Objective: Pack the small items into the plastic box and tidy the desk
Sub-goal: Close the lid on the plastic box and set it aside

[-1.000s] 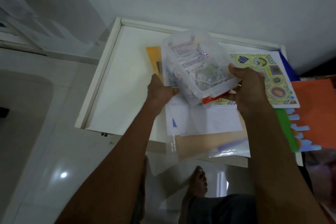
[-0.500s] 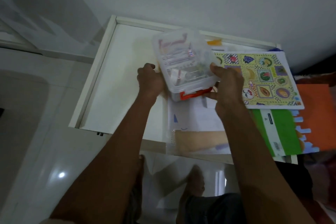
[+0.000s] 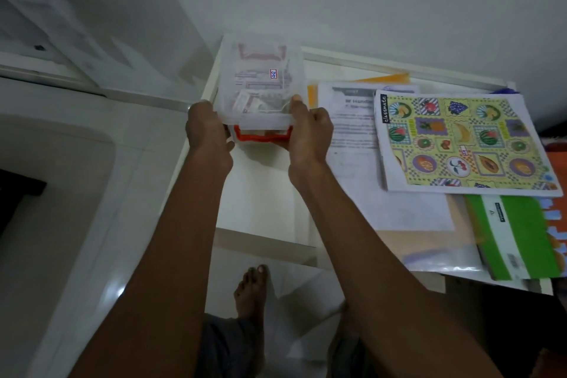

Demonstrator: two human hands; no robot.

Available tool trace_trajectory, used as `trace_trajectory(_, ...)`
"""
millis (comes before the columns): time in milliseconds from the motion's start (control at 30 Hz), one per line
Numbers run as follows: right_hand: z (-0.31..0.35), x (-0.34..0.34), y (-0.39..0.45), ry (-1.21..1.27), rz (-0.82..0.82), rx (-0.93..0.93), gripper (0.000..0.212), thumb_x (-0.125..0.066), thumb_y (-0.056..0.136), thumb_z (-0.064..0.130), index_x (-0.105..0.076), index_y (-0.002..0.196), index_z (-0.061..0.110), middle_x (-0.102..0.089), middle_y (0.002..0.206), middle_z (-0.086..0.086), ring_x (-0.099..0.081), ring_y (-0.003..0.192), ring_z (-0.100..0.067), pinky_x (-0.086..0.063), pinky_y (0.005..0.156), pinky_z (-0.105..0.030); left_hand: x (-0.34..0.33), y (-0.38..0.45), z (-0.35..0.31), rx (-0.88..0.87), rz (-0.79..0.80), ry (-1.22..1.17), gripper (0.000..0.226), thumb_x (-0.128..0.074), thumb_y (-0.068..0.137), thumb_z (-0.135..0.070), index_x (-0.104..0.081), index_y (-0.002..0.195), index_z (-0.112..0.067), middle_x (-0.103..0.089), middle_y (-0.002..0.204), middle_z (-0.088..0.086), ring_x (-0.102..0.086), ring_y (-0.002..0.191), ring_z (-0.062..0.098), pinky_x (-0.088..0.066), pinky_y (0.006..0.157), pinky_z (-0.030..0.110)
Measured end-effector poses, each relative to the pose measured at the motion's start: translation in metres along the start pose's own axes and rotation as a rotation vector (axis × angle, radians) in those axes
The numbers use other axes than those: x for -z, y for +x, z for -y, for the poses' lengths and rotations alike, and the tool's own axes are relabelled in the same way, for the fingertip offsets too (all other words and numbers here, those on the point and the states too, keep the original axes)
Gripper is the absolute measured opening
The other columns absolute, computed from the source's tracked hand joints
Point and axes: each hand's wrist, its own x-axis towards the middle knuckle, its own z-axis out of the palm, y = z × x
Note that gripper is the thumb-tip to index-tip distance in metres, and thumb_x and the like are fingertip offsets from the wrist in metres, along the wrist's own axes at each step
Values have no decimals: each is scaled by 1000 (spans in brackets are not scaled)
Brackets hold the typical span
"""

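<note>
Head view: clear plastic box (image 3: 259, 83) with orange latch (image 3: 260, 136) sits at the far left corner of the white worktop (image 3: 270, 193). Left hand (image 3: 208, 135) and right hand (image 3: 308, 135) each have their grip clamped on the box's near end (small items visible inside, blurred). Fruit-print notebook (image 3: 460, 141), papers (image 3: 352, 132) and green folder (image 3: 518, 236) lie to the right.

— Where are the arms?
— Both reach straight forward, side by side, bare to the wrist.
— And the left hand (image 3: 208, 132)?
— Back of the hand up, fingers curled round the near left corner of the clear plastic box with the orange latch (image 3: 259, 92).
— The right hand (image 3: 310, 132)?
— Gripping the near right corner, thumb up along the box's side.
</note>
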Motion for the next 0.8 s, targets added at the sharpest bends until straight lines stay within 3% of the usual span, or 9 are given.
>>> trace_trajectory(133,-16,-21,-1,1,33,7,34,-68,91,36,-45,83,12,-62,96,-23,-67,94,-35,-55,83,-62,3,6,-4,-133,-114,216,35,-45,95,-38,-64,112,-14,-66,125,10,-62,113,29,-50,101,42)
trace_trajectory(167,-19,-25,0,2,43,3,34,-68,92,35,-44,83,13,-62,98,-22,-67,98,-37,-55,86,-61,3,7,-4,-159,-130,243,32,-50,94,-36,-64,110,-12,-65,125,13,-62,115,31,-50,102,44)
trace_trajectory(233,-21,-29,3,6,78,-12,32,-67,93,33,-43,84,14,-58,91,-12,-64,91,-28,-55,89,-59,4,7,-2,-200,-141,238,30,-60,87,-26,-65,110,-9,-67,117,14,-64,97,29,-55,83,33)
trace_trajectory(300,-22,-32,8,17,139,-20,28,-66,94,26,-42,86,14,-53,90,-6,-58,87,-20,-56,91,-56,4,8,0,-242,-132,242,27,-63,80,-16,-65,105,-6,-68,116,20,-57,75,23,-44,60,23)
trace_trajectory(400,-23,-31,13,-46,223,8,25,-69,92,22,-46,88,13,-57,99,-11,-63,95,-21,-59,89,-50,4,11,4,-301,-124,289,31,-64,78,-10,-66,108,-4,-71,114,19,-67,82,28,-39,48,17)
trace_trajectory(533,-24,-29,16,-218,234,64,34,-71,88,41,-53,98,14,-64,106,-7,-67,99,-19,-62,80,-47,2,12,4,-308,-110,265,24,-70,80,-13,-57,99,-18,-71,112,17,-68,107,36,-48,64,26)
trace_trajectory(633,-22,-30,20,-315,216,110,37,-68,88,48,-54,99,16,-63,99,0,-66,93,-18,-61,80,-50,1,10,5,-306,-90,270,25,-72,82,-14,-59,104,-15,-70,105,8,-69,108,30,-56,78,31)
trace_trajectory(733,-17,-32,24,-367,206,168,35,-63,92,48,-52,102,16,-61,96,4,-64,97,-19,-59,85,-50,-2,6,5,-315,-18,274,32,-71,85,-14,-67,116,-9,-69,96,-5,-69,97,16,-59,92,38)
trace_trajectory(800,-15,-32,27,-386,206,176,36,-62,92,49,-52,104,15,-61,95,6,-64,95,-18,-59,85,-49,-6,2,4,-324,6,281,35,-70,85,-14,-67,120,-11,-71,100,-4,-68,97,14,-58,95,40)
